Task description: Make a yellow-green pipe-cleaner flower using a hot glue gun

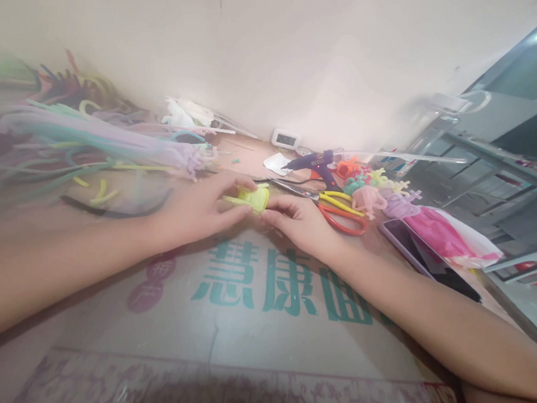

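Note:
Between the fingers of my left hand [222, 203] is a small yellow pipe-cleaner piece [258, 198], coiled into a short rounded shape with loose ends toward the palm. My left thumb presses along its near side, with the fingers closed over the far side. My right hand [298, 221] pinches at the piece's right edge with thumb and forefinger. Just beyond the right hand lie scissors [344, 216] with red and yellow handles. A dark blue glue gun [316, 163] rests behind them, its clear glue stick pointing right.
Bundles of pastel pipe cleaners [111, 135] spread over the left side, with short yellow offcuts [102, 192] nearby. Colourful finished pipe-cleaner figures [370, 197], a phone [429, 259] and a pink-and-white packet [453, 235] lie at right. A small digital clock [285, 139] stands against the wall.

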Demonstrator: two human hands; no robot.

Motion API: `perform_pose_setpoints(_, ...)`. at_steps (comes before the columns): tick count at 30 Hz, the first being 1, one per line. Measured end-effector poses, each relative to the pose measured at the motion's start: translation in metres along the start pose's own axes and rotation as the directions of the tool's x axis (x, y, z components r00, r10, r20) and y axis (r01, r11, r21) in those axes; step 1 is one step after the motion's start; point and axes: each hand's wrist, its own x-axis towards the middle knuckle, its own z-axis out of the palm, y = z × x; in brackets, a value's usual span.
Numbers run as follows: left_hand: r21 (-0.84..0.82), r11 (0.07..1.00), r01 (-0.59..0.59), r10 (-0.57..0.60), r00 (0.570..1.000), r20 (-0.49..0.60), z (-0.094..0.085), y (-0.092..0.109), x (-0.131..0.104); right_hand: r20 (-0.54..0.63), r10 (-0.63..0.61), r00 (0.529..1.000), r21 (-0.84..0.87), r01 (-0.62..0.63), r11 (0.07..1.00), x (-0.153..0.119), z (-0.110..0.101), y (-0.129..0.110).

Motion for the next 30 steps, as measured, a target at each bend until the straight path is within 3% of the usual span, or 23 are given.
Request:
perform_pose_setpoints(9,-0.055,0.991,0.124,-0.128,0.988,-0.086,0.0,0.004,0.0,-0.136,0.085,0.987,0.072,-0.076,0.994,0.001,0.001,0.005)
perform_pose_setpoints(14,-0.074,0.988,0.138,-0.145,0.984,-0.099,0.0,0.004,0.001,-0.183,0.013,0.983,0.131,0.011,0.991,0.004,0.002,0.01)
perform_pose_setpoints(30,-0.063,0.986,0.152,-0.157,0.984,-0.08,-0.001,0.003,0.001,-0.174,-0.038,0.984,-0.009,0.037,0.999,0.0,0.001,0.011)
